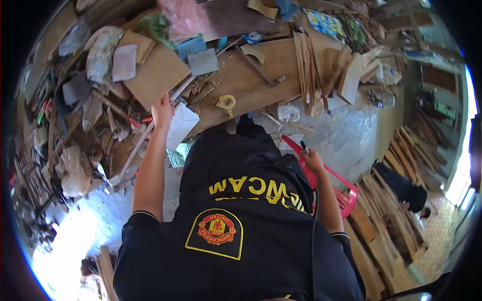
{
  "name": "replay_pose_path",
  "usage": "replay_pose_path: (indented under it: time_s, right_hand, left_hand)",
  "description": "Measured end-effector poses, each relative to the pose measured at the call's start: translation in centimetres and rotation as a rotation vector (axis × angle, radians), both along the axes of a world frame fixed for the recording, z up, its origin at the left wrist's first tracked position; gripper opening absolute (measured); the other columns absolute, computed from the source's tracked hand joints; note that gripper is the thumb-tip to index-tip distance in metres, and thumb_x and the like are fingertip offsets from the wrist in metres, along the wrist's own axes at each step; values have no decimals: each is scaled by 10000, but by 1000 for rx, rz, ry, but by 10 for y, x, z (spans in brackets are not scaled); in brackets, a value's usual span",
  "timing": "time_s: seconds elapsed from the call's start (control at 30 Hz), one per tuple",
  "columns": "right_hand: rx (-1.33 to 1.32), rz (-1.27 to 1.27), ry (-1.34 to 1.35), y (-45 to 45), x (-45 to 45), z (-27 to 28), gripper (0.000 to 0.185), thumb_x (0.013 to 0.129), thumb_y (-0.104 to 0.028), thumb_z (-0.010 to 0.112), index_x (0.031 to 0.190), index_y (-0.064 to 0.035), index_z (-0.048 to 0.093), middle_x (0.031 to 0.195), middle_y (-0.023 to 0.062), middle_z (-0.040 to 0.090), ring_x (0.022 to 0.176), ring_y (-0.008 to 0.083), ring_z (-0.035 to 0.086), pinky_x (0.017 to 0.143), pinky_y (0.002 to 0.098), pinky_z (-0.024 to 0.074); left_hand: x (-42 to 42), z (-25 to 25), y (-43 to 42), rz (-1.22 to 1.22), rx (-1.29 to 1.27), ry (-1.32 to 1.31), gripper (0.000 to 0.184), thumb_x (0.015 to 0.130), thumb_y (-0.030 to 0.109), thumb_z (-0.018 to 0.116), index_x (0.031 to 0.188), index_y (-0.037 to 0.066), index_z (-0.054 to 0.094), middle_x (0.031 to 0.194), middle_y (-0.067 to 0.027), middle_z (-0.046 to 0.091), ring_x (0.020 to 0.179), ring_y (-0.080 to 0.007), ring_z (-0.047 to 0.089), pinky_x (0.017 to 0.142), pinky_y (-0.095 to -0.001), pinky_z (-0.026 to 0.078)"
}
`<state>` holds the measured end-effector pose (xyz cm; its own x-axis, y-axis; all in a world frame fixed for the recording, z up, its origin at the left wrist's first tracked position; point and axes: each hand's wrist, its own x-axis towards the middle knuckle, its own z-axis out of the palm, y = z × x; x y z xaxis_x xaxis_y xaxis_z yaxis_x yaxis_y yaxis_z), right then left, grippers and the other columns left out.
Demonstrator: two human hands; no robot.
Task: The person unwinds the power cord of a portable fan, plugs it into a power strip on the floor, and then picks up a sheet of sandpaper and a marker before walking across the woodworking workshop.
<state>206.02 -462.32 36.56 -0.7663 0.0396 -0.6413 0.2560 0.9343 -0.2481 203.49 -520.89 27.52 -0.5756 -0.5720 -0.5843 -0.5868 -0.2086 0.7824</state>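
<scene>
Grey concrete floor (346, 130) shows at centre right, w/ a littered wooden workbench (241, 80) across the top of the frame. Going L to R: clear plastic bag (103, 55) at upper left, then a brown cardboard sheet (158, 72) lying flat, its lower corner close by the left hand (162, 113).

That hand is at centre left, fingers together and reaching up the frame, gap narrow; the white box (184, 123) sits just beside it, at the bench's near edge. Small & blurred here, so can't tell if the fingers grip the box or only rest by it. Step in hand, judging by the hands: prob. dealing w/ the box on the L, pen out on the R. Moving the box would call for a sure hold on its edge, clear of the cardboard.

Further R, a yellow tape roll (227, 103) on the bench near top centre, then wooden strips (304, 62), upper right of centre. Right hand (312, 160), centre right, is curled round a black pen (304, 146), tip end poking out, well apart from the box. Red plastic chair (351, 198) below it; stacked planks (374, 233) at lower right; another person (401, 185) in dark clothes, far right.
</scene>
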Motion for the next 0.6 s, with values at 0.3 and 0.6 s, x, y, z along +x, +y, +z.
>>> replay_pose_path:
  time_s: [0.3,0.6]
  right_hand:
    - [-5,-252,-23,19,51,17,328,873,-332,657,928,-11,627,797,216,640,799,364,645,734,443,481]
    - [-33,-571,-99,36,143,-6,328,874,-339,649,896,-12,671,777,183,668,760,323,663,706,424,482]
  left_hand:
    - [-64,4,91,-824,-272,69,362,997,212,418,1266,-1,530,907,-157,699,695,-227,677,724,-359,525]
    - [-140,-22,96,-865,-193,-200,628,884,243,597,1442,84,358,1188,-179,618,950,-260,640,771,-384,540]
